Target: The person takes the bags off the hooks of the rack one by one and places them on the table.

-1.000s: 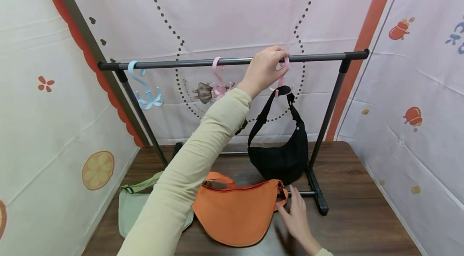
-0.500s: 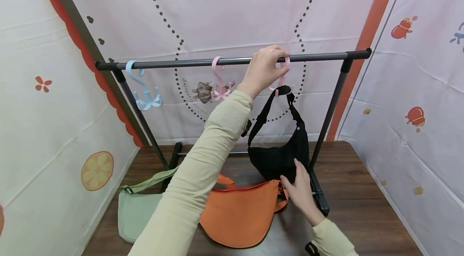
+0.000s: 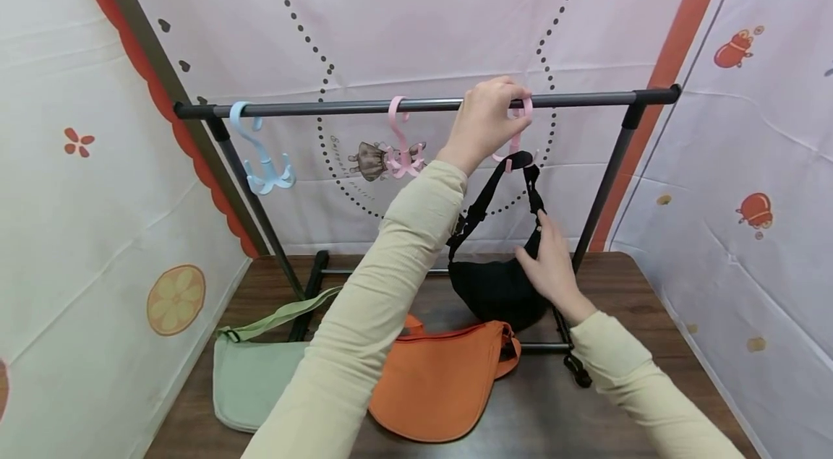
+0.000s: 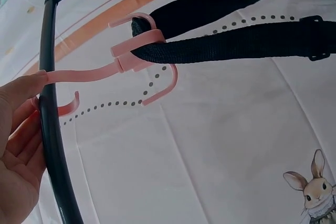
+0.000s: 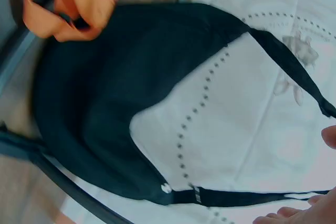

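L grip (image 3: 488, 118) pinches right pink hook (image 4: 86, 74) on rail (image 3: 312, 108). R grip (image 3: 552, 267), fingers apart, nr blk shoulder bag (image 3: 491, 291) hung there.

A dark brown, wood-grained table (image 3: 625, 293) carries a black rack (image 3: 315, 278), its left foot standing toward the surface's far-left corner. Near the left edge lies a pale green bag (image 3: 254, 379); an orange bag (image 3: 442, 387) lies around the middle, well apart from the right edge.
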Action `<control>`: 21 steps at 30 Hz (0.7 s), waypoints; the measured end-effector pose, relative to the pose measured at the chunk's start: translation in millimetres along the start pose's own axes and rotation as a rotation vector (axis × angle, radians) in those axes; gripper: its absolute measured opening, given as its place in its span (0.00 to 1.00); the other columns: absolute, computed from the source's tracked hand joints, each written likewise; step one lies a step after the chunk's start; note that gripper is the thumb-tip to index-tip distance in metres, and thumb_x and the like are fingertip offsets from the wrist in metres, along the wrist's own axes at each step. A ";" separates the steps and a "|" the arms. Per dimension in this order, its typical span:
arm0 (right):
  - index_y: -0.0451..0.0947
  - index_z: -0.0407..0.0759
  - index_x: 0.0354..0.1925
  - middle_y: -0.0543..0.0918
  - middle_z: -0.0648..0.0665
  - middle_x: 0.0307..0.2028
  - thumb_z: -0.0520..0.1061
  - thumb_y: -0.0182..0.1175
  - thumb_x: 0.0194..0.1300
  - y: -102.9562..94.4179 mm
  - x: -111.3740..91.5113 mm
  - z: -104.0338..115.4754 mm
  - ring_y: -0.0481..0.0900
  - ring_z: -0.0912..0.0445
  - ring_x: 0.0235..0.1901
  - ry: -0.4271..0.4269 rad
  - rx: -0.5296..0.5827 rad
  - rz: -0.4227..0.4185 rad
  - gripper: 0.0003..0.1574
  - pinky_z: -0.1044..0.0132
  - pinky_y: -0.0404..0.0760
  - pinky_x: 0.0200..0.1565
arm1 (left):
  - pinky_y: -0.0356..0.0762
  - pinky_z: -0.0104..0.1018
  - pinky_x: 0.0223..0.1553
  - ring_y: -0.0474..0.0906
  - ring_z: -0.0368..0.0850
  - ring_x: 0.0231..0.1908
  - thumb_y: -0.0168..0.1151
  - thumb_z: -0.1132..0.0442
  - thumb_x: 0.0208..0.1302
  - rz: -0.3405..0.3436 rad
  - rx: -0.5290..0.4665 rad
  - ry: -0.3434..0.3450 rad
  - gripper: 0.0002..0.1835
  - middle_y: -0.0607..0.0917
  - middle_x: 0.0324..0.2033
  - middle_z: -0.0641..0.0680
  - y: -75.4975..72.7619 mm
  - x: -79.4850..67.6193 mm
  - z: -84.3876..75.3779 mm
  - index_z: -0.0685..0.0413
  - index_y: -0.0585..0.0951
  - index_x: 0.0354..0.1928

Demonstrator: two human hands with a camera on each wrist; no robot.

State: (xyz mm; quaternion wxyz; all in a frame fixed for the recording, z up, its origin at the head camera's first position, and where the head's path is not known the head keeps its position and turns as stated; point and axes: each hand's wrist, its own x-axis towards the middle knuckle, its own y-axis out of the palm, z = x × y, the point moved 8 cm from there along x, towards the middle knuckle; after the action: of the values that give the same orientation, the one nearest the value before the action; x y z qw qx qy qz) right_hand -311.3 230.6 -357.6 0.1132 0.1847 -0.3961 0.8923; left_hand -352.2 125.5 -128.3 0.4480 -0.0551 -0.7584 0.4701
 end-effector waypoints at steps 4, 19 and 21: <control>0.47 0.28 0.66 0.55 0.25 0.62 0.40 0.57 0.58 -14.4 23.8 12.7 0.51 0.33 0.61 -0.061 -0.041 -0.068 0.45 0.43 0.51 0.60 | 0.70 0.25 0.47 0.76 0.39 0.45 0.62 0.58 0.57 0.001 0.003 -0.007 0.14 0.82 0.44 0.45 -0.1 -0.7 0.5 0.50 0.82 0.45; 0.54 0.32 0.64 0.68 0.29 0.56 0.43 0.60 0.56 -50.4 81.2 33.8 0.65 0.37 0.56 -0.125 0.028 -0.235 0.41 0.46 0.61 0.57 | 0.68 0.24 0.49 0.76 0.38 0.47 0.59 0.58 0.58 0.029 0.024 -0.025 0.15 0.82 0.46 0.45 -0.3 -1.2 0.3 0.50 0.81 0.47; 0.59 0.32 0.61 0.73 0.31 0.51 0.40 0.58 0.57 -52.7 82.6 34.9 0.70 0.39 0.52 -0.121 0.085 -0.274 0.35 0.47 0.65 0.55 | 0.69 0.24 0.48 0.76 0.37 0.47 0.59 0.57 0.58 0.031 0.028 -0.029 0.14 0.82 0.45 0.45 -0.2 -1.0 0.5 0.49 0.81 0.47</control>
State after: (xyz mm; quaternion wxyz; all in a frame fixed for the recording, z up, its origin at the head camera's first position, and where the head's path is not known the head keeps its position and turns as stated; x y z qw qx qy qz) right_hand -359.4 243.9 -266.3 0.2019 0.2952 -0.3351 0.8716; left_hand -351.9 124.6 -128.9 0.4304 -0.0539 -0.7572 0.4883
